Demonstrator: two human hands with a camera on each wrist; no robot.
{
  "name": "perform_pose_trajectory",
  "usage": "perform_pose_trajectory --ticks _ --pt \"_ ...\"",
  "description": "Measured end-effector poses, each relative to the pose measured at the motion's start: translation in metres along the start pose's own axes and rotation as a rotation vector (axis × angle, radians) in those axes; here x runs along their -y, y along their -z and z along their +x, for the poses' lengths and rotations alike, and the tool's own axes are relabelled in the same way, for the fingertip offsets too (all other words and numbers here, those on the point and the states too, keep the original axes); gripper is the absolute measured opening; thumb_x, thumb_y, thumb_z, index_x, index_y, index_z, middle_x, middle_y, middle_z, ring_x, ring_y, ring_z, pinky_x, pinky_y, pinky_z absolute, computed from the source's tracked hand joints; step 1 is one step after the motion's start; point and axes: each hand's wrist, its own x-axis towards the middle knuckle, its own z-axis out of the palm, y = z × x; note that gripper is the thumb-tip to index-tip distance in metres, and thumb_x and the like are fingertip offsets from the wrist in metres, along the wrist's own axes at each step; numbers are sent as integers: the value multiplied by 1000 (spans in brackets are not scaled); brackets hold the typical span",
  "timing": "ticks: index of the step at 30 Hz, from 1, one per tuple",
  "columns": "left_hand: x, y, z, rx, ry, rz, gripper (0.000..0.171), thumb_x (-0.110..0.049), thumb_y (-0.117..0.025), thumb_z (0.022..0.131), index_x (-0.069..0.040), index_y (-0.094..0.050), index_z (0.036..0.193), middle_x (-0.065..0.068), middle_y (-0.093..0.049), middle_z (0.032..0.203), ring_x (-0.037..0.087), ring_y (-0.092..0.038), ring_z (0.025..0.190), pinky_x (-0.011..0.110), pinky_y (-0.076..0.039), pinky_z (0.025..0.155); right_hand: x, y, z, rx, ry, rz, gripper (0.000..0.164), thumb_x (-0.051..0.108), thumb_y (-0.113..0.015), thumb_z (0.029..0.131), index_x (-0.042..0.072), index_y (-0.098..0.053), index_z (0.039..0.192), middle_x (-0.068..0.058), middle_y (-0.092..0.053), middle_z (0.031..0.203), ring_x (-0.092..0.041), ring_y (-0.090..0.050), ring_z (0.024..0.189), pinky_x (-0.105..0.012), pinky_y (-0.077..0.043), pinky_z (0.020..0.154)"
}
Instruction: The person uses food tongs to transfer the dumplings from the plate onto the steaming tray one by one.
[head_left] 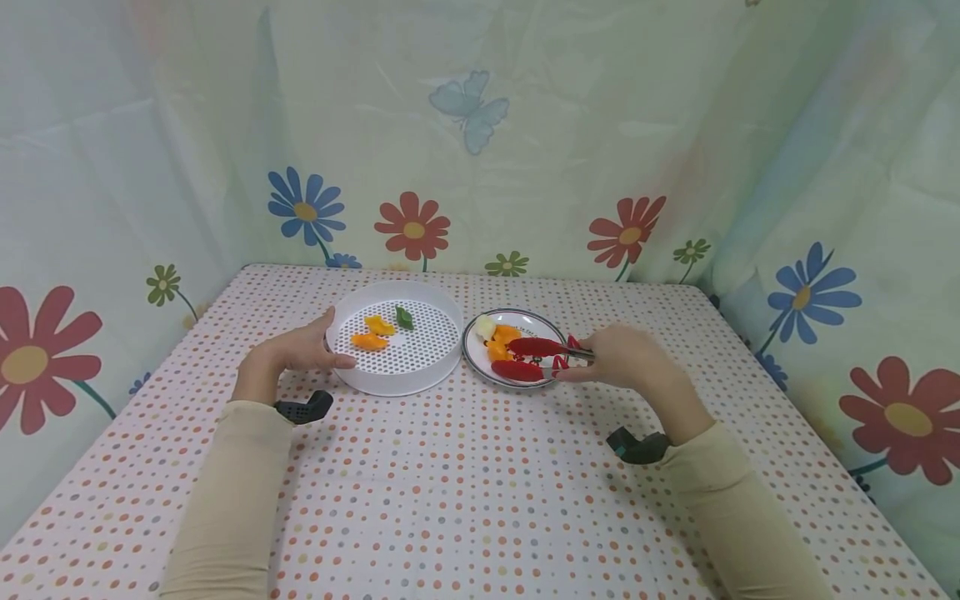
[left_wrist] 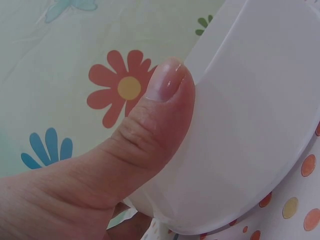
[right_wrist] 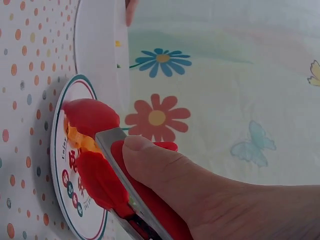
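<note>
My left hand [head_left: 303,346] holds the left side of a round white perforated basket [head_left: 399,382]. Its thumb lies along the outer wall in the left wrist view; the other fingers are mostly hidden. Inside the basket are an orange piece [head_left: 369,342], a yellow piece [head_left: 379,326] and a green piece [head_left: 404,317]. My right hand [head_left: 618,357] grips red-tipped metal tongs [right_wrist: 112,155]. The tong tips are spread over a patterned plate [head_left: 471,354], around orange pieces [head_left: 501,340]. I cannot tell whether they touch the pieces. A pale piece [head_left: 485,326] sits near the plate's left rim.
The basket and plate stand side by side on a dotted tablecloth [head_left: 450,483]. A flowered curtain [head_left: 525,108] hangs behind the table and along both sides. Each wrist wears a small black device, on the left [head_left: 306,408] and right [head_left: 637,447].
</note>
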Motion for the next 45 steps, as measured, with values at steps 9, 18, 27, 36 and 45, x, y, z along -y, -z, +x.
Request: perform_pose_trajectory --ticks 9,18,27,36,45 --pt "0 2 -2 -1 7 -3 127 -58 -72 74 -13 19 150 22 10 158 47 3 144 68 -8 111 7 -5 6 -8 25 -2 54 60 -69 76 9 -70 94 0 -62 66 -17 -53 67 -26 -43 55" --pt "-1 3 -3 -3 7 3 126 -57 -72 75 -12 19 150 22 10 158 46 3 144 67 -8 111 3 -6 11 -29 56 9 52 57 -71 76 10 -72 96 2 -63 67 -17 -54 68 -26 -43 56" --pt "-1 3 -4 -15 -4 13 124 -56 -71 76 -10 17 150 20 10 159 44 3 145 67 -9 112 -4 -6 13 -23 49 26 67 59 -71 74 5 -69 114 -1 -68 79 -18 -56 74 -27 -47 58" --pt "-5 1 -2 -11 4 20 121 -56 -70 77 -12 16 151 19 8 159 44 1 145 66 -8 112 -10 -4 8 -54 64 105 65 57 -71 76 5 -69 115 -2 -68 76 -17 -54 68 -25 -44 55" --pt "-4 0 -3 -5 14 6 122 -54 -71 77 -11 17 151 21 7 159 45 1 145 66 -8 112 9 10 12 -153 81 103 82 64 -65 77 7 -54 134 -8 -71 90 -21 -56 78 -23 -43 53"
